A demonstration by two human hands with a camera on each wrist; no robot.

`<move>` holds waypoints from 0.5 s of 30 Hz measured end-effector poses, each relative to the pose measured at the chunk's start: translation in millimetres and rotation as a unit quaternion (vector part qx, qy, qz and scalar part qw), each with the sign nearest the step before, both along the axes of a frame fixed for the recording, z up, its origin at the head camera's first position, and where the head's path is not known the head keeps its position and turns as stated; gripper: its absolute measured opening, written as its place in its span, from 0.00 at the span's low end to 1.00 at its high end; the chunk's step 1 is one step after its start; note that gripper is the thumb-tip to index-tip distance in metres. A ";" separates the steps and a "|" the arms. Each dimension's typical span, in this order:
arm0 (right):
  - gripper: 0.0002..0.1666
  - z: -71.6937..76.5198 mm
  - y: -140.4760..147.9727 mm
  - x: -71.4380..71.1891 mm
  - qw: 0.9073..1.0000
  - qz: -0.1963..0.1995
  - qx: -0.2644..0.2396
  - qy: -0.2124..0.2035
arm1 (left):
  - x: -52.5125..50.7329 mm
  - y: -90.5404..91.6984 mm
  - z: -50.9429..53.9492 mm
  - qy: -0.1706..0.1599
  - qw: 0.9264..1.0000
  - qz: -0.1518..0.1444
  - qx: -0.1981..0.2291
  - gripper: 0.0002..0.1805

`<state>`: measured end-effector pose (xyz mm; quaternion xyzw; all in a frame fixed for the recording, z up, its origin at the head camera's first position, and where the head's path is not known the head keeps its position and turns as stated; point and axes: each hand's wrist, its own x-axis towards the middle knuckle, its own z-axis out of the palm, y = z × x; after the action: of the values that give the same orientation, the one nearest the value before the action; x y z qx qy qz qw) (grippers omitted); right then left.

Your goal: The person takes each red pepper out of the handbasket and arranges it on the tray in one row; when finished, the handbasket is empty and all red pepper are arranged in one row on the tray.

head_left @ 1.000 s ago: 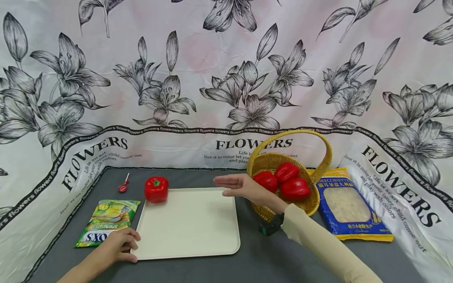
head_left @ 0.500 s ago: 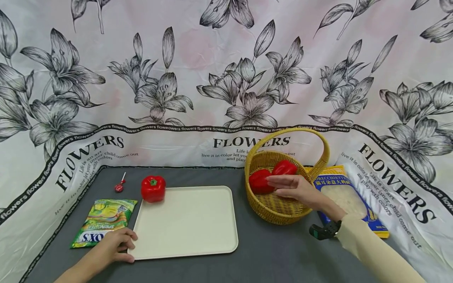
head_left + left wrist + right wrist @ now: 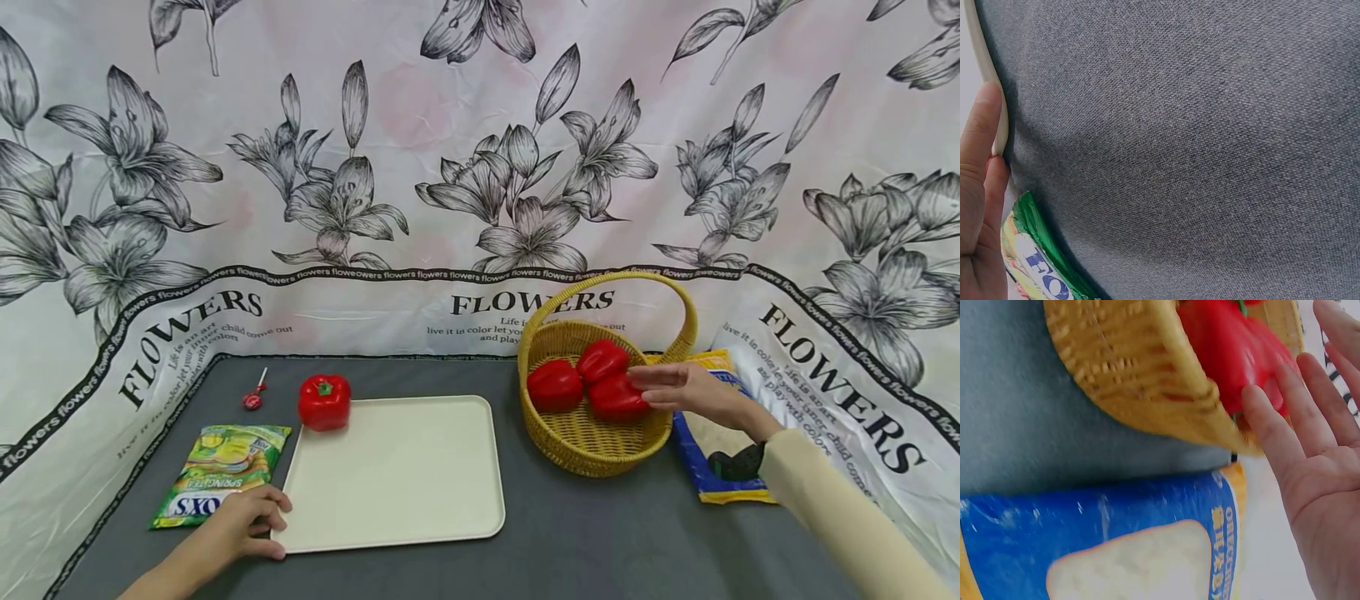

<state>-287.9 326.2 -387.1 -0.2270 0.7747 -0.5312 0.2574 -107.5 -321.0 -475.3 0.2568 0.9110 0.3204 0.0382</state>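
My left hand point(image 3: 242, 525) holds the near left corner of a cream tray point(image 3: 397, 479), thumb and fingers at its rim; the left wrist view shows the thumb point(image 3: 984, 115) lying along that rim. At the right, my right hand point(image 3: 693, 392) hovers with extended fingers over the right rim of a yellow wicker basket point(image 3: 592, 458). Its fingertips are beside a red bell pepper point(image 3: 615, 400) in the basket; whether they touch it I cannot tell. Two more red peppers point(image 3: 553, 387) lie there. Another red bell pepper point(image 3: 325, 403) sits at the tray's far left corner.
Left of the tray lies a green and yellow snack packet point(image 3: 225, 462), with a red lollipop point(image 3: 253, 400) behind it. A blue and yellow pasta bag point(image 3: 697, 475) lies right of the basket, partly under the right forearm. A floral cloth point(image 3: 337, 317) hangs behind the grey table.
My right hand has moved right, from above the tray's far right corner, across the basket to its right rim. The left hand stays at the tray. The view has shifted slightly.
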 end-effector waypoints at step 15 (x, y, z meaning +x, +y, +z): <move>0.32 -0.4 -2.4 -12.9 0.998 -0.055 0.005 0.000 | -1.5 0.0 2.7 -0.036 0.999 0.020 -0.020 0.15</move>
<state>-300.8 323.8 -387.5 -0.1827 0.7887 -0.5403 0.2294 -109.0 -321.0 -472.6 0.2263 0.9202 0.3117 0.0692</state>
